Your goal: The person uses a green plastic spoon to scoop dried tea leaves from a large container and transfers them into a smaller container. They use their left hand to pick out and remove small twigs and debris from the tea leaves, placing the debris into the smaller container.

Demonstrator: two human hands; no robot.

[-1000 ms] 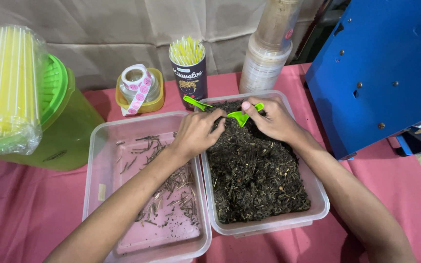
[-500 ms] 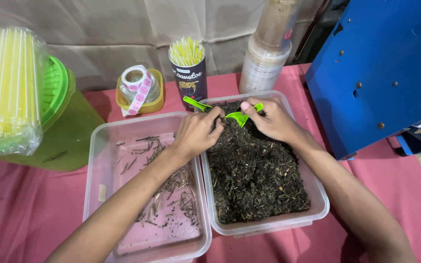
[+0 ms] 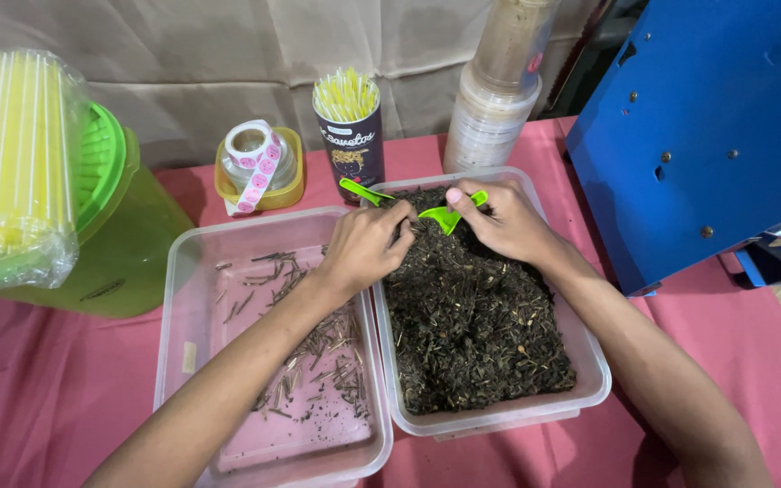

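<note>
Dark dried leaves [image 3: 476,334] fill the right tub [image 3: 589,384]. Right hand [image 3: 508,221] pinches a green scoop [image 3: 449,215] at the far end; left hand [image 3: 368,248], fingers curled, digs beside it. Picked-out stems [image 3: 314,348] lie in the left tub [image 3: 178,298], kept separate.

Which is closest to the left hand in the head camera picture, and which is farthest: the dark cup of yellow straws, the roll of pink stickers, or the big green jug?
From the left hand:
1. Dark cup of yellow straws, just behind it.
2. Roll of pink stickers, behind and to the left.
3. Big green jug, far left.
</note>
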